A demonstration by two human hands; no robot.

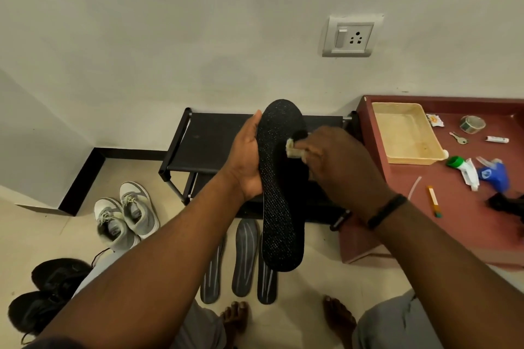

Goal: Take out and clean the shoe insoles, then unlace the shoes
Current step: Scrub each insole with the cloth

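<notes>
Resting insole (279, 207) between both hands (246, 161)

Bare forearms, black band (387, 211) on right wrist, grey shorts (397, 326), bare feet (338, 317)

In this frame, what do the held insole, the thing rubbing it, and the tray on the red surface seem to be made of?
Insole: looks like black knit fabric with a matte, pale-speckled weave, probably over foam.
Cleaning tool in the right hand: pale, maybe wood, with dark bristles; mostly hidden.
Tray: cream plastic by its smooth moulded rim and faint sheen.
</notes>
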